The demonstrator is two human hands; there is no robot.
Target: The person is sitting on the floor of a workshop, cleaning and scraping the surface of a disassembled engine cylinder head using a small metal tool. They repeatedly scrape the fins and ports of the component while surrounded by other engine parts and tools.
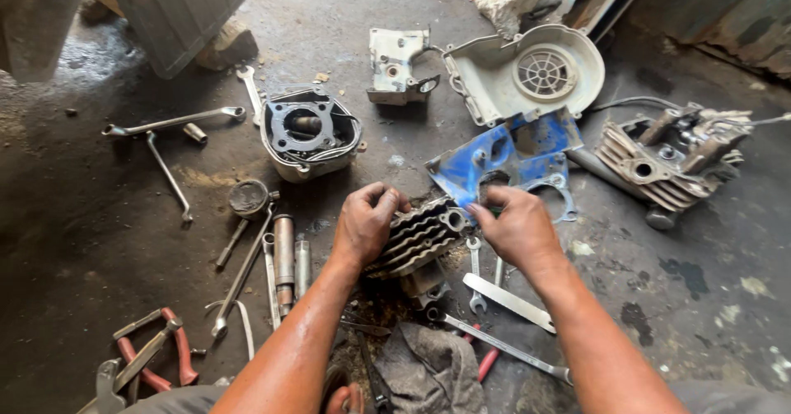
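Observation:
A dark finned engine cylinder (420, 237) lies on the oily concrete floor between my hands. My left hand (367, 220) grips its left end with fingers curled over the fins. At the cylinder's right end, my right hand (517, 226) holds the block, fingertips near the port. A blue metal cover plate (503, 154) lies just behind the cylinder, with a thin gasket (560, 193) beside it.
An engine crankcase part (309, 132) sits back left, and a white fan cover (527, 72) and a cylinder head (676, 154) back right. Wrenches (177, 120), sockets (284, 253), red-handled pliers (152, 352), a screwdriver (503, 346) and a rag (428, 364) lie around.

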